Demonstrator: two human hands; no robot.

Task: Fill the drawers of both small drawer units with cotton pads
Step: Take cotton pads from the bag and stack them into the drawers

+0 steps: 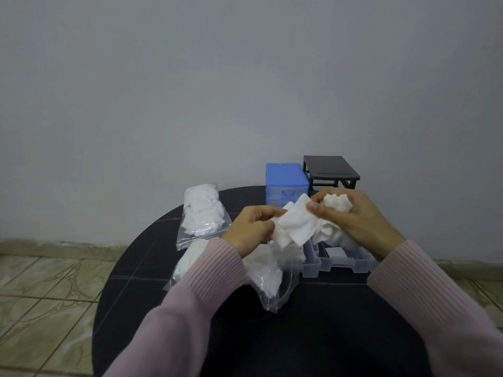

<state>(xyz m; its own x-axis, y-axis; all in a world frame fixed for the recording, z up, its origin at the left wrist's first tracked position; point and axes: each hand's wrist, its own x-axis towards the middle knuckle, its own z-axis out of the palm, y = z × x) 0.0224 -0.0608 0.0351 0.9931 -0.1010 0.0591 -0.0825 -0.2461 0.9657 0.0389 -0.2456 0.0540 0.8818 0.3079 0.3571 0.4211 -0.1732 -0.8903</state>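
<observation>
My left hand (251, 229) and my right hand (351, 216) both grip white cotton pads (295, 223) over the table's middle; the right hand also bunches a wad of pads (336, 202). Below the hands lie two clear pulled-out drawers: the left drawer (309, 263) holds pads, the right drawer (345, 258) shows a bare bottom. The blue drawer unit (285, 178) stands behind the hands with a clear drawer in it. The black drawer unit (330, 170) stands to its right, its frame looking empty.
A round black table (313, 336) carries everything. A full clear bag of pads (201, 213) lies at the left, another bag (187, 261) sits under my left sleeve, and an open bag (268, 284) lies near the front. Tiled floor shows on both sides.
</observation>
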